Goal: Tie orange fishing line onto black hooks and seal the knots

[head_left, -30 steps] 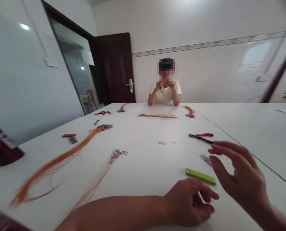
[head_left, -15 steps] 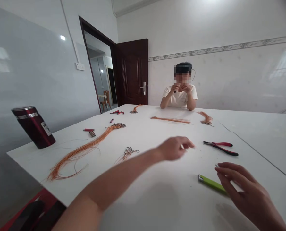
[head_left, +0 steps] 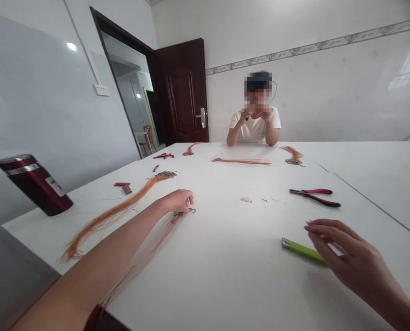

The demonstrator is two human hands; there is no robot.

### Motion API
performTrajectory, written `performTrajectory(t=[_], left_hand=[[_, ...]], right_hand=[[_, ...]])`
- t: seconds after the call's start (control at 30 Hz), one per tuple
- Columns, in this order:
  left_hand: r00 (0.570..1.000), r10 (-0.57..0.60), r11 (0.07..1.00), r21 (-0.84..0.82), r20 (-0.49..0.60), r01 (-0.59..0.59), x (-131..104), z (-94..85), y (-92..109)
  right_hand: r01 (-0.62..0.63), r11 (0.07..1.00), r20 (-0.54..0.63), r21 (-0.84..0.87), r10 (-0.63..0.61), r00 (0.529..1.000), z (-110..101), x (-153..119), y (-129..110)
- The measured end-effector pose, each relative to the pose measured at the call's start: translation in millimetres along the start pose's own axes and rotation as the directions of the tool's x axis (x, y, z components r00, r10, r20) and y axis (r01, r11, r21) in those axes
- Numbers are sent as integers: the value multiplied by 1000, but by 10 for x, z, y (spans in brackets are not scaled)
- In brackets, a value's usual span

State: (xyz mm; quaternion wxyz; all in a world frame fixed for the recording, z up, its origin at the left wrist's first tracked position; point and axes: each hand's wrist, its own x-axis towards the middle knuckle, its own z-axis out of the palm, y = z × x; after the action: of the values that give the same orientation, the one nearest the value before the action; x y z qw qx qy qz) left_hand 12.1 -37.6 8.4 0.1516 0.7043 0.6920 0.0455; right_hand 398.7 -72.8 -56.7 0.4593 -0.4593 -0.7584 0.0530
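My left hand (head_left: 180,201), fingers curled, is at a small cluster of fish hooks (head_left: 178,215) with orange line trailing toward the near edge. The hand partly covers the cluster, and what its fingertips hold, if anything, is hidden. On the right, my right hand (head_left: 343,246) has thumb and fingertips pinched together, with a tiny piece just showing at the tips, too small to name. Below those fingers lies a green lighter (head_left: 303,250), partly covered by the hand. Red-and-black pliers (head_left: 315,196) rest beyond it.
A larger bundle of hooks on orange line (head_left: 122,209) stretches along the left. A dark red tumbler (head_left: 36,186) stands at the left edge. A small red-and-white label (head_left: 246,200) lies mid-table. Across the table sits a person (head_left: 255,124), hands raised, behind more orange line bundles (head_left: 242,161).
My left hand has moved left from mid-table to the small hook cluster, uncovering the red-and-white label. My right hand stays pinched near the lighter. The camera view has shifted slightly.
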Motion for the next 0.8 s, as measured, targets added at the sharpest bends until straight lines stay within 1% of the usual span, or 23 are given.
performTrajectory(t=[0.17, 0.3, 0.4, 0.53, 0.67, 0.73, 0.8], left_hand=[[1000, 6, 999, -40, 6, -5, 53, 37, 24], [1000, 24, 998, -59, 9, -23, 10, 19, -10], [1000, 16, 996, -86, -1, -16, -21, 3, -56], [995, 9, 989, -145, -95, -23, -41, -37, -114], [976, 11, 976, -210, -215, -57, -51, -98, -139], [957, -1, 967, -246, -290, -73, -33, -143, -113], [932, -8, 950, -293, -362, -106, 1, -190, -21]], right_hand=[[-10, 997, 61, 75, 5, 998, -42, 13, -96], [-26, 998, 49, 49, 24, 999, -34, -20, -51], [-28, 998, 59, 60, 24, 998, -10, -29, -36], [-43, 996, 47, 73, 40, 998, 10, -28, -56], [1, 997, 61, 80, -6, 998, 36, -21, 15], [9, 996, 76, 92, -16, 997, 45, -10, 42], [0, 994, 86, 109, -10, 996, 42, 4, 27]])
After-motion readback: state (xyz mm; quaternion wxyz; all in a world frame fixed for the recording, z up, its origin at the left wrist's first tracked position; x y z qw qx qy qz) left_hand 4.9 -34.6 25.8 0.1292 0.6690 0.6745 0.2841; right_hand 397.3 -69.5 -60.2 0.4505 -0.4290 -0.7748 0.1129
